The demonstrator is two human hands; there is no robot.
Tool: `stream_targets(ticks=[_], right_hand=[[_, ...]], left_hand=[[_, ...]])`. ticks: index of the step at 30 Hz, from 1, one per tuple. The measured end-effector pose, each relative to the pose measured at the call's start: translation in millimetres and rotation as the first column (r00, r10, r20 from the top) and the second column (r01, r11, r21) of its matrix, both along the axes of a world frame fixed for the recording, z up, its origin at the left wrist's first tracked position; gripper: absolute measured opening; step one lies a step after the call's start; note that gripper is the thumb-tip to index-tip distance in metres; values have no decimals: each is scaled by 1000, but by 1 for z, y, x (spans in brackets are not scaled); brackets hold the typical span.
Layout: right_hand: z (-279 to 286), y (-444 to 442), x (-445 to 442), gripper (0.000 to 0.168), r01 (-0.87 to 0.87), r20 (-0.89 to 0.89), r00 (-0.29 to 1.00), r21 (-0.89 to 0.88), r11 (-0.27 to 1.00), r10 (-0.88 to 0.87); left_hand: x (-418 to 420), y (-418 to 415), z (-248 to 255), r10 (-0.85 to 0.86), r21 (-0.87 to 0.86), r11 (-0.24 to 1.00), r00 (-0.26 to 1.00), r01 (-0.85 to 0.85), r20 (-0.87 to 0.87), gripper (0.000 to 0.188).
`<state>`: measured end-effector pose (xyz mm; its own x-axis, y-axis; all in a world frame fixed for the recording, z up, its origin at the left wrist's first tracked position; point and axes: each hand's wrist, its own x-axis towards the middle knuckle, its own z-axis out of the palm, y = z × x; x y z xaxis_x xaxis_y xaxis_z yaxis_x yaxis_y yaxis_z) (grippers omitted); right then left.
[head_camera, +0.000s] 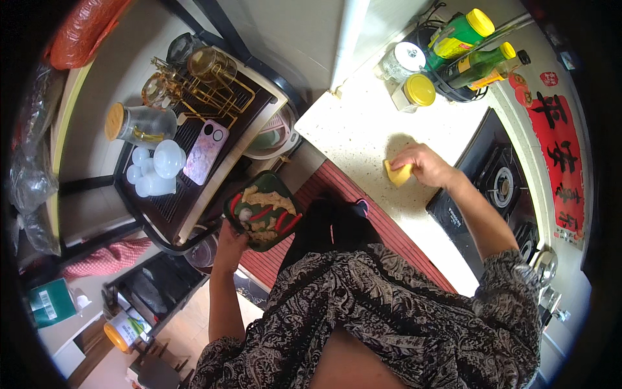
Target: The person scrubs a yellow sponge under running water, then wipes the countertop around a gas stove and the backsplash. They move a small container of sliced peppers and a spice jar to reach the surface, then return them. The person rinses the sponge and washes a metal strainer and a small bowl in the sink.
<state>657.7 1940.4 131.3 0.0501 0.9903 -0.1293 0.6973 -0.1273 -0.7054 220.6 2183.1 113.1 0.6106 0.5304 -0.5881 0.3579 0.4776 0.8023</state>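
My left hand (230,246) grips the near edge of a dark green tray (266,184). In the tray lie red chili peppers (290,224), a whitish bulb that may be garlic (245,214), and pale tan lumps that look like ginger root (268,198). Over the speckled pale countertop (350,126), my right hand (423,164) holds a yellow cloth or sponge (398,174), pressed to the surface beside the gas stove. The fingers curl over its upper edge. Both arms are spread apart, with the tray held out over the floor.
A black gas stove (466,194) adjoins the countertop. Bottles (457,41) stand in a black rack, near a yellow-lidded jar (419,92) and a white-lidded jar (406,61). On the left shelf are a phone (206,151), a glass pitcher (148,125) and a gold cup rack (218,99).
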Motion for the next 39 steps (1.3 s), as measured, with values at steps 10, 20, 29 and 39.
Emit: stream_targets(ticks=[10, 20, 29, 39], right_hand=[[-49, 180, -37, 36, -21, 14, 1000, 225, 974, 18], [-1, -7, -1, 25, -52, -78, 996, -259, 964, 32], [-49, 118, 11, 29, 327, 359, 793, 430, 841, -492], [-9, -85, -8, 24, 207, 15, 978, 49, 977, -208]], left_hand=[[37, 2, 27, 41, -121, 992, 993, -28, 107, 54], [90, -3, 33, 2, -31, 1000, 997, 0, 82, 51], [158, -11, 35, -138, -87, 985, 982, 150, 131, 48], [235, -41, -9, -142, -176, 969, 974, 173, 174, 39]])
